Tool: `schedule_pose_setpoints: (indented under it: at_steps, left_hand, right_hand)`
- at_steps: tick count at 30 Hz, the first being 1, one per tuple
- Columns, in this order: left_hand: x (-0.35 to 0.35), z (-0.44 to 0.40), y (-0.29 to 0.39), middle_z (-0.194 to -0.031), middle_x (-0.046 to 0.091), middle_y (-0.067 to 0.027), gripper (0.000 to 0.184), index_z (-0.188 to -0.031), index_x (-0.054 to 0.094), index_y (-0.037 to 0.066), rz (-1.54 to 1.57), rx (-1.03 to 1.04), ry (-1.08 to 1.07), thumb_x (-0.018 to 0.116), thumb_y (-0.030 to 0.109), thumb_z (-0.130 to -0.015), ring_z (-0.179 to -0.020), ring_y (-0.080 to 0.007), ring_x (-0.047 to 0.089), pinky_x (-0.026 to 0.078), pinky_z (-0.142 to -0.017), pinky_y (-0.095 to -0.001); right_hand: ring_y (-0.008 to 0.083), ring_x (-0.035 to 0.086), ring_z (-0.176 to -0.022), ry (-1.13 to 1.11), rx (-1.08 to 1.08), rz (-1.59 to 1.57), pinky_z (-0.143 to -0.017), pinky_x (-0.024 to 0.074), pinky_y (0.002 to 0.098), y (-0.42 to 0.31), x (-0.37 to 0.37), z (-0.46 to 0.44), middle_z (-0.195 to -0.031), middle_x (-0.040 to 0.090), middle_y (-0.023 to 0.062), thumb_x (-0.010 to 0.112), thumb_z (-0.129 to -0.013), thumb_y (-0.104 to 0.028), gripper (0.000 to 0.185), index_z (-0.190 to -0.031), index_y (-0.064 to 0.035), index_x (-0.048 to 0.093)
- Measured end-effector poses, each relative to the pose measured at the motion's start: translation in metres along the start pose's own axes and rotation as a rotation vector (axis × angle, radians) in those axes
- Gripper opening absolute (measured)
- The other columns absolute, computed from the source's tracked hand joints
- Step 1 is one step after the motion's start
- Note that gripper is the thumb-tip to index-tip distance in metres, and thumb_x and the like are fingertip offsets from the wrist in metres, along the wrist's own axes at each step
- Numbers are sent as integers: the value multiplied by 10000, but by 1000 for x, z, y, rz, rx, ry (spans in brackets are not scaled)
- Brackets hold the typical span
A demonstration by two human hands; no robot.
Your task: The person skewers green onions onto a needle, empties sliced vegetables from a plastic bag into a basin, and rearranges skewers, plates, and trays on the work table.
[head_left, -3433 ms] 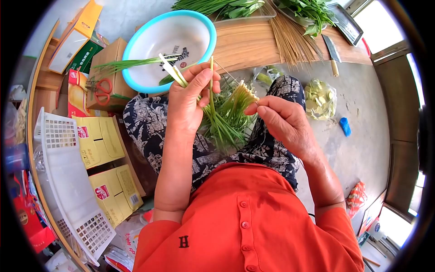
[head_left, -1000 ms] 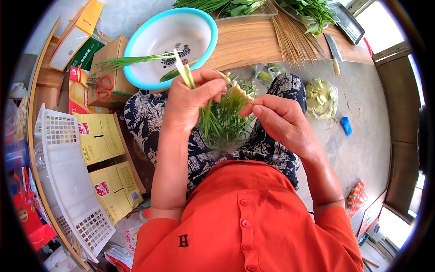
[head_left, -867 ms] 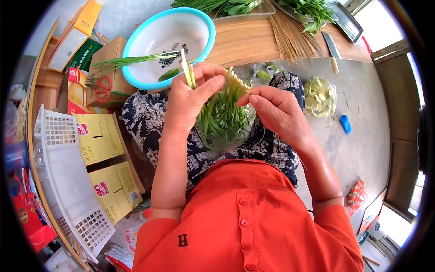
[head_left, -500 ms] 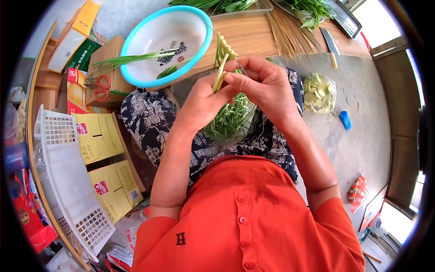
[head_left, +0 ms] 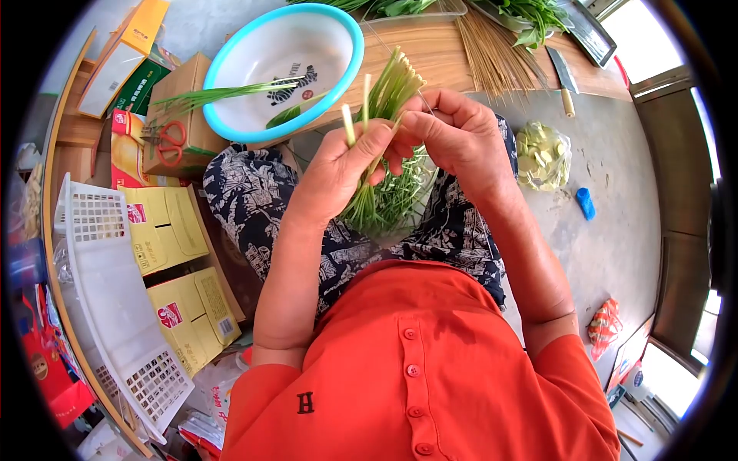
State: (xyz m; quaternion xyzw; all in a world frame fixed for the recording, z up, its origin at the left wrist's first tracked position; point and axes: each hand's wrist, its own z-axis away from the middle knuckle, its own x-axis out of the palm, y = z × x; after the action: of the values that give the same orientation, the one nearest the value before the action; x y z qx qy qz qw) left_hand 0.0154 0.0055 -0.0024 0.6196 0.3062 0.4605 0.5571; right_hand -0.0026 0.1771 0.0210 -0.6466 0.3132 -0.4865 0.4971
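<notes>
In the head view, gripping the green stalks [head_left: 388,88] below their pale ends, left hand [head_left: 334,169] closed around them, right hand [head_left: 461,146] pinched narrow at their side; pointing pale ends up and slightly right, slanting the long axis down-left above the lap [head_left: 338,261]; angling both forearms inward, hands close together.

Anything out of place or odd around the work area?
Mostly tidy, two oddities. The knife has its handle jutting past the edge of the wooden worktop, so it might get knocked off. A crumpled blue scrap lies loose on the floor. No obvious damage.
</notes>
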Motion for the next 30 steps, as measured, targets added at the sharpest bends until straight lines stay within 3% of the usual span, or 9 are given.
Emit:
schedule_pose_setpoints:
  at_steps: [4, 6, 8, 10, 12, 16, 21, 30]
  left_hand:
    - [-3, -2, -6, -919, 635, -73, 343, -1030, 604, -32, 11, 148, 213, 493, 283, -956, -709, -83, 546, 373, -517, -187]
    - [-9, 0, 0, -884, 642, -55, 308, -981, 632, -34, -349, 76, 377, 499, 242, -953, -764, -95, 580, 445, -596, -202]
    - [0, -2, 1, -875, 650, -44, 220, -951, 641, -33, -326, 140, 355, 559, 168, -920, -767, -68, 572, 438, -598, -186]
    - [8, -5, 0, -872, 655, -47, 172, -954, 642, -27, -184, 163, 304, 622, 124, -874, -699, -26, 524, 370, -529, -153]
    - [7, -7, -2, -869, 660, -53, 161, -952, 642, -14, -165, 153, 323, 666, 93, -834, -635, 2, 478, 313, -490, -141]
    - [6, -8, 3, -832, 656, -51, 156, -964, 634, 10, 48, 109, 345, 658, 99, -837, -581, 0, 467, 312, -479, -139]
    - [-5, -7, 7, -775, 630, -37, 198, -1001, 618, 22, 150, 79, 414, 640, 148, -850, -567, -17, 458, 286, -456, -151]
    - [-18, -9, 9, -762, 596, -19, 223, -993, 609, 28, 198, 121, 437, 663, 176, -836, -622, -37, 480, 287, -463, -159]
  right_hand:
    - [8, 447, -490, 86, 100, 78, -437, 316, 155, -5, -8, 0, -670, 600, -21, 620, -866, -117, 95, -880, -25, 601]
    - [-15, 364, -464, 102, 99, 77, -408, 252, 153, -2, -11, -1, -643, 567, -51, 631, -861, -122, 87, -875, -41, 601]
    - [-16, 359, -459, 98, 100, 66, -404, 247, 156, 0, -12, -2, -627, 549, -59, 635, -858, -120, 88, -873, -40, 601]
    - [-16, 354, -454, 90, 99, 53, -400, 243, 158, 1, -10, -3, -610, 530, -67, 639, -855, -118, 89, -871, -39, 601]
    - [-4, 304, -436, 119, 97, 52, -396, 202, 175, 0, -4, -3, -551, 421, -95, 600, -891, -134, 97, -886, -37, 600]
    - [-1, 296, -432, 149, 106, 76, -397, 198, 179, -4, -6, 1, -535, 397, -93, 551, -924, -182, 164, -916, -29, 612]
    - [5, 324, -470, 18, 191, 266, -427, 233, 188, -19, -11, 21, -543, 380, -84, 470, -960, -221, 256, -956, -18, 627]
    - [17, 349, -557, -106, 234, 409, -502, 303, 186, -33, -6, 47, -601, 394, -82, 492, -954, -178, 209, -975, -22, 628]
